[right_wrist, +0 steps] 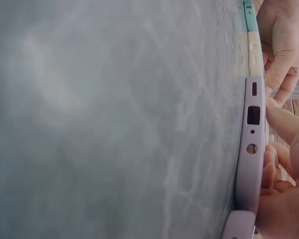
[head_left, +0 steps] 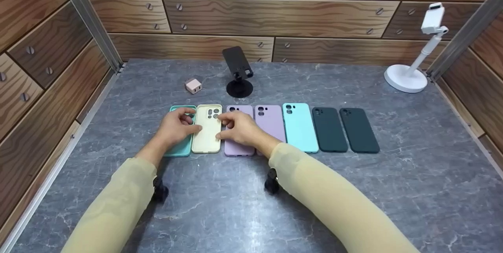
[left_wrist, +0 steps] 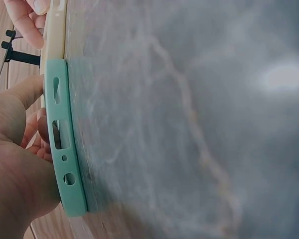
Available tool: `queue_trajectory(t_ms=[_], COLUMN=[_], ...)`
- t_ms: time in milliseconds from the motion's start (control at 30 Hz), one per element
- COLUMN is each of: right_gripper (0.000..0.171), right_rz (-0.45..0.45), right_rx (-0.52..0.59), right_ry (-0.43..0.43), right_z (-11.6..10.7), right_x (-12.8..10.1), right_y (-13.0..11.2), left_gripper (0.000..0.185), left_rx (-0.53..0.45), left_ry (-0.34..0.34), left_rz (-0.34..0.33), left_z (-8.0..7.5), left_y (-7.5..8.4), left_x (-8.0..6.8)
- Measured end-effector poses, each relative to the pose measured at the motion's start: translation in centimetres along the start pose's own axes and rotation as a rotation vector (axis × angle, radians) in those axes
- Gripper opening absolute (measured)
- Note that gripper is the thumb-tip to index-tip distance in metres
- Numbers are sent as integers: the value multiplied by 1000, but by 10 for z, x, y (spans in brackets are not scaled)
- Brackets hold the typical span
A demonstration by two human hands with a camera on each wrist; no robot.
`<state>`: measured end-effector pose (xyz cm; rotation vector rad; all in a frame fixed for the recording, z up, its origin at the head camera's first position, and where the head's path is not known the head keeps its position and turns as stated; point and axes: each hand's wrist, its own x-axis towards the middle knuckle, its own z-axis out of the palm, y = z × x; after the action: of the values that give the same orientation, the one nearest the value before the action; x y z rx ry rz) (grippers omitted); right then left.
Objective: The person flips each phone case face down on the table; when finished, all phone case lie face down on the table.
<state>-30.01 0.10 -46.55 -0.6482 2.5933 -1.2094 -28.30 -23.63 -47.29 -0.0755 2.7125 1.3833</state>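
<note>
On the grey marbled tabletop (head_left: 235, 206) lies a row of soft, matte phone cases with rounded corners. Both hands meet on the cream case (head_left: 207, 135), second from the left, open side up. The left hand (head_left: 175, 127) lies over the teal case (head_left: 181, 149) at its nine o'clock, fingers curled onto the cream edge; the right hand (head_left: 239, 129) pinches the other edge from three o'clock, resting on a lilac case (head_left: 237, 149). A black stand (head_left: 238, 73) sits at twelve o'clock.

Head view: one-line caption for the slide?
Both hands, left and right, touch a cream phone case in a row of seven cases on a grey marble table.
</note>
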Motion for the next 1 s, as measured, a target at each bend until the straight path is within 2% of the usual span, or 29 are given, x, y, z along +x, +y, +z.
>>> queue_trajectory(t_ms=[400,700,1000], right_gripper=[56,55,54], right_rz=[-7,-9,-22], right_rx=[17,24,-3], right_ry=[3,13,9], right_z=[0,0,-1], right_x=[0,-1,-1], right_y=[0,2,2], left_gripper=[51,53,58], left_rx=[11,17,0], left_ry=[17,5,-10], left_rz=[1,0,18], left_z=[-1,-2,-8], left_y=[1,4,15], left_x=[0,2,2])
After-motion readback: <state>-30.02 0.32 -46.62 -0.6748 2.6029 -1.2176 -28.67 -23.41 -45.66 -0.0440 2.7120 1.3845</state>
